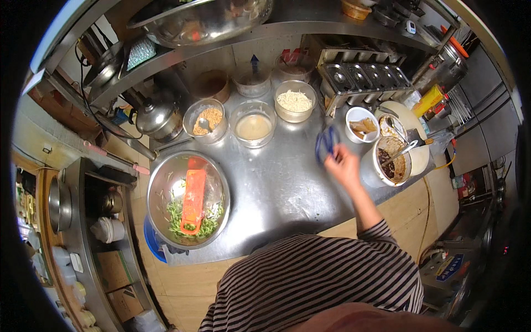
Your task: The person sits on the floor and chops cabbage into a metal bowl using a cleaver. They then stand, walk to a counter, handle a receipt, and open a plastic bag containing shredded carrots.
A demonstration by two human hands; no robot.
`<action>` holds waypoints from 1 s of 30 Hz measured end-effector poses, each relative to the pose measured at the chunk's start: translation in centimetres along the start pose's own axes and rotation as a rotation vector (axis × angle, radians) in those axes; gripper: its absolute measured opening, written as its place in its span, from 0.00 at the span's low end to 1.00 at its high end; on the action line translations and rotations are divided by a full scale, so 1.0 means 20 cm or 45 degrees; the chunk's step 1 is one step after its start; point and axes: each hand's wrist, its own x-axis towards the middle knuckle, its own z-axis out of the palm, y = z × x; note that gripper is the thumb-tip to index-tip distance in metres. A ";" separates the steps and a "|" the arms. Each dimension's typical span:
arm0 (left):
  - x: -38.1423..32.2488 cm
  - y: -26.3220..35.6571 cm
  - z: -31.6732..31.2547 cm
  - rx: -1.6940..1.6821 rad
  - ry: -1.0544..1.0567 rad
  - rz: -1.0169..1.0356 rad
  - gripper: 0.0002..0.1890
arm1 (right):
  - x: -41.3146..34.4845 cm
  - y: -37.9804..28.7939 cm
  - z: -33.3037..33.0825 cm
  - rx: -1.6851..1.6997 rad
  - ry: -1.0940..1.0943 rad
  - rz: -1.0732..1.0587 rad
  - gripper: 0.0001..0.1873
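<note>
My right hand (pixel 343 163) is raised over the right part of the steel table (pixel 286 182), its fingers at a blurred blue object (pixel 327 143) that looks like scissors handles; whether it grips them I cannot tell. My left hand is out of view. On the left stands a steel bowl (pixel 226 189) with shredded green vegetable (pixel 176 216) and an orange grater (pixel 194 195) lying in it. Right of my hand are a white tub (pixel 361 141) with brown pieces and a bucket (pixel 371 170) of dark sauce with a ladle (pixel 402 149).
Along the back stand tubs of chopped nuts or crumbs (pixel 208 118), cloudy liquid (pixel 253 126) and pale shreds (pixel 295 101). A lidded steel pot (pixel 157 118) is at the back left, a rack of lidded steel containers (pixel 365 76) at the back right. A shelf (pixel 290 28) overhangs the table's back.
</note>
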 end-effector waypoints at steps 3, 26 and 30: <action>-0.04 -0.11 -0.06 -0.135 0.078 -0.047 0.18 | 0.45 -0.19 -0.22 -0.223 0.273 -0.280 0.14; 0.42 0.44 -0.62 0.432 -0.522 0.148 0.21 | -0.76 0.17 0.27 0.114 -0.072 0.428 0.15; 0.52 0.67 -0.57 0.585 -0.657 0.229 0.21 | -1.22 0.55 0.15 0.244 0.096 0.952 0.26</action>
